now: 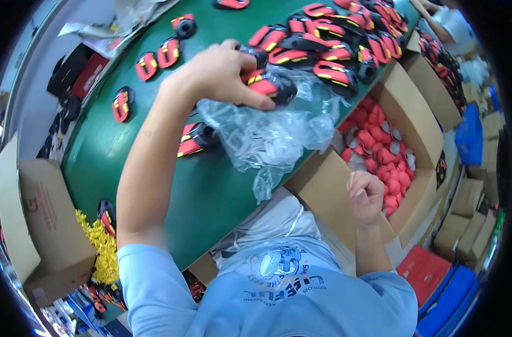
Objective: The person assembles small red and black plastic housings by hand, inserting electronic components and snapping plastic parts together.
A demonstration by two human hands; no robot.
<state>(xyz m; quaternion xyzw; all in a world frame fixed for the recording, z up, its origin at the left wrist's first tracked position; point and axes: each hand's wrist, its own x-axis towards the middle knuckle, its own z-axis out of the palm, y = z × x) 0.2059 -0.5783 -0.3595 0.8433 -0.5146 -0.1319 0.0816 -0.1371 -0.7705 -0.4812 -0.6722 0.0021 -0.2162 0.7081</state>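
Observation:
My left hand [225, 73] reaches over the green table, its fingers curved round a red-and-black shoe-shaped piece [267, 87] with yellow strips. A second dark piece [257, 55] shows by its fingertips; I cannot tell whether it is gripped too. Beneath the hand lies a crumpled clear plastic bag [267, 132]. Another such piece [193, 140] rests on the table, left of the bag. My right hand [366, 196] is over the near side of an open carton [410, 112], fingers curled; what they hold, if anything, is hidden. Red rounded pieces [382, 163] fill the carton.
Many red-and-black pieces [329, 42] are heaped at the table's far right, with several spread along its left. Yellow small parts [101, 247] lie beside a cardboard box [54, 219] at the left. Blue bins [469, 135] stand at the right; another person's arm [433, 22] shows far right.

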